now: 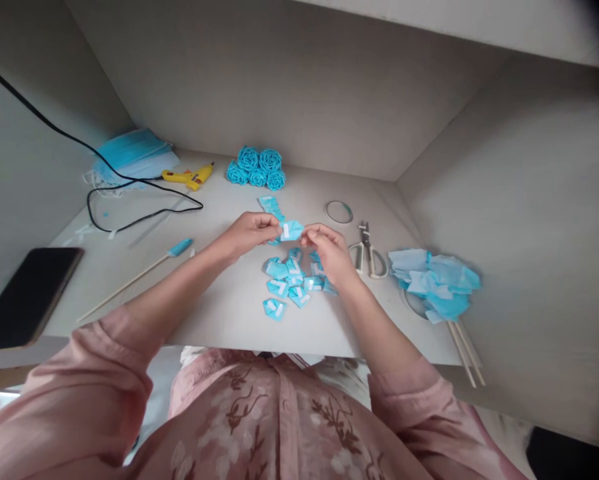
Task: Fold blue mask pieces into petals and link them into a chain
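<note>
Between my two hands is a small folded blue petal piece (293, 231) with a white strip on it. My left hand (252, 233) pinches its left end. My right hand (327, 245) has its fingertips closed at its right end. Below them lies a loose pile of similar folded blue pieces (294, 280), several bearing white strips; the right hand partly covers some. Just behind the left fingers rests a blue strip (270, 207). Farther back, several rolled blue rosettes (257, 167) are grouped together.
At the back left are a yellow glue gun (189, 177), its black cable (144, 180) and stacked face masks (134, 157). A blue-tipped stick (129, 283) and phone (27, 293) lie left. On the right are scissors (367, 253), a ring (339, 212), blue scraps (437, 280) and wooden sticks (464, 350).
</note>
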The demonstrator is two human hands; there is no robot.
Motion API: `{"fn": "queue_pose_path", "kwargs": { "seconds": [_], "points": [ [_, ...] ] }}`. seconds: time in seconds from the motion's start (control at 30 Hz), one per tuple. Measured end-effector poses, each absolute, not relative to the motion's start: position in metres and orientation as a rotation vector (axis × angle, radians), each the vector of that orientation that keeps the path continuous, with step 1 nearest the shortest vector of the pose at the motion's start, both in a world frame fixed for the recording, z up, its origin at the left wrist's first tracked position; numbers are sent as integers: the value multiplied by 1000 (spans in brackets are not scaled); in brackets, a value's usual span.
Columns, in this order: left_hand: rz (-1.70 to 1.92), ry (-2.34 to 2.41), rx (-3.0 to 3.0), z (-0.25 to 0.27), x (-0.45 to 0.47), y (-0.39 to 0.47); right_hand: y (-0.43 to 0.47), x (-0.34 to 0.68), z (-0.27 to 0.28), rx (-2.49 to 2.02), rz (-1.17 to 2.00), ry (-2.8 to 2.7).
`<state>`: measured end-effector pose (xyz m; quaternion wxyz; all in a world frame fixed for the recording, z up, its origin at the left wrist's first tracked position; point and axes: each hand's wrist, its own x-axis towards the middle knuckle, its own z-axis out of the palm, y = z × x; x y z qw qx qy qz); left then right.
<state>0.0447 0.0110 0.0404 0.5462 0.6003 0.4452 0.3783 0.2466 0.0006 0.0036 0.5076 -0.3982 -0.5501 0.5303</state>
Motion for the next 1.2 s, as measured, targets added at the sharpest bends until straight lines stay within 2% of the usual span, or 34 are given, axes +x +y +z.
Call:
{"fn": "queue_pose_path", "kwargs": {
  "seconds": [0.2, 0.63, 0.83, 1.0, 1.2],
  "points": [
    [1088, 990, 1236, 31, 60, 4, -1, 245, 5, -944, 1351, -1288],
    [1100, 1019, 1209, 18, 65, -5, -4, 240, 7, -1065, 1267, -1348],
    [1372, 1238, 1664, 22, 63, -12, -5, 240, 8, -1142, 1033, -1489],
    [1325, 1281, 2112, 15, 63, -12, -8, 236, 13, -1162, 838, -1635],
    [1267, 1317, 2229, 7, 61, -8, -10, 236, 13, -1162, 712, -1713]
  ]
}}
